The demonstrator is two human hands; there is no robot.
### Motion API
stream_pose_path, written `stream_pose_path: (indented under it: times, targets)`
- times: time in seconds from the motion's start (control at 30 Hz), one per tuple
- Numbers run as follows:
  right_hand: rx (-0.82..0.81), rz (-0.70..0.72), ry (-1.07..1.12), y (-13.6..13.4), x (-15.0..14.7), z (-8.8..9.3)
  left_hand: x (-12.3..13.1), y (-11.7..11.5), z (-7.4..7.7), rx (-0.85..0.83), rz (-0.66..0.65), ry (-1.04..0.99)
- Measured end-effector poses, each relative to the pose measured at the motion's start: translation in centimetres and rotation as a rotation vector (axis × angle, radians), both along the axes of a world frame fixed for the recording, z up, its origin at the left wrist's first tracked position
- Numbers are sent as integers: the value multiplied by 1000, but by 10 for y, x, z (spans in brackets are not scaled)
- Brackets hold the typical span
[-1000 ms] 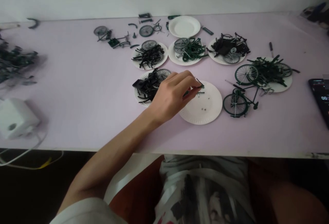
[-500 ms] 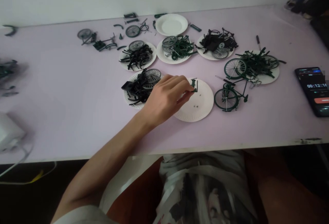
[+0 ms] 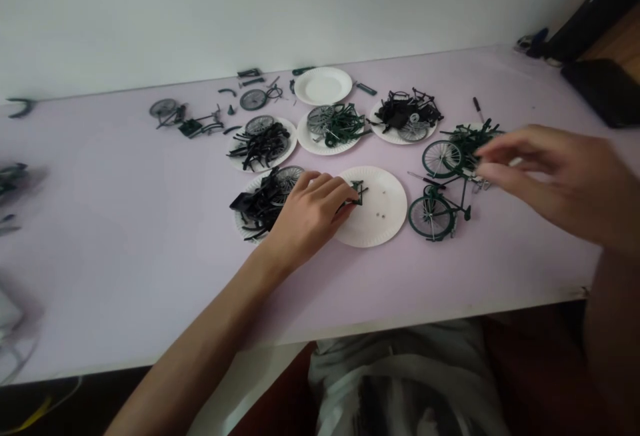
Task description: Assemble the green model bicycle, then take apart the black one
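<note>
My left hand [image 3: 307, 213] rests on the near white paper plate [image 3: 387, 223], its fingers pinched on a small dark green model part [image 3: 358, 192]. Two tiny screws [image 3: 380, 215] lie loose on that plate. My right hand [image 3: 555, 179] hovers at the right, above the table, with the fingers curled and the thumb close to the forefinger near a plate of green parts [image 3: 467, 139]; I cannot make out anything in it. A half-built green model bicycle [image 3: 440, 206] stands between the two hands.
Several paper plates hold black parts [image 3: 263, 199], black spokes [image 3: 263, 144], green parts [image 3: 333, 126] and a black frame heap [image 3: 407, 111]; one plate [image 3: 323, 85] is bare. Loose wheels and bits [image 3: 190, 119] lie at the back left. A dark case [image 3: 605, 86] sits at the far right.
My right hand has come into view from the right. My left hand has stayed on the near plate, turning the green part. The view has shifted, and the phone is out of sight.
</note>
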State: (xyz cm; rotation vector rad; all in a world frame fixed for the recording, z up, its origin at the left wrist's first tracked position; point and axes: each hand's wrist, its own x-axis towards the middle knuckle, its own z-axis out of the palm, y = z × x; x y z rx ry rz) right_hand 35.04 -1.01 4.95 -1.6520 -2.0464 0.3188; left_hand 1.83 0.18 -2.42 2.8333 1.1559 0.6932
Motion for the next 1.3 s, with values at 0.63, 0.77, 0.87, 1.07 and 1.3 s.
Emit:
stream_pose_path:
  times: [0.63, 0.77, 0.87, 1.07, 1.3]
  targets:
    - [392, 650, 10, 11, -21, -7, 0, 2, 1, 17, -103, -19]
    - [453, 760, -24, -4, -21, -3, -3, 3, -2, -23, -107, -11]
    - [473, 770, -20, -7, -20, -3, -7, 5, -4, -42, -113, -8]
    - [405, 672, 63, 4, -25, -12, -11, 7, -2, -69, -154, 40]
    - [272, 603, 258, 19, -28, -25, -7, 4, 2, -32, -165, 64]
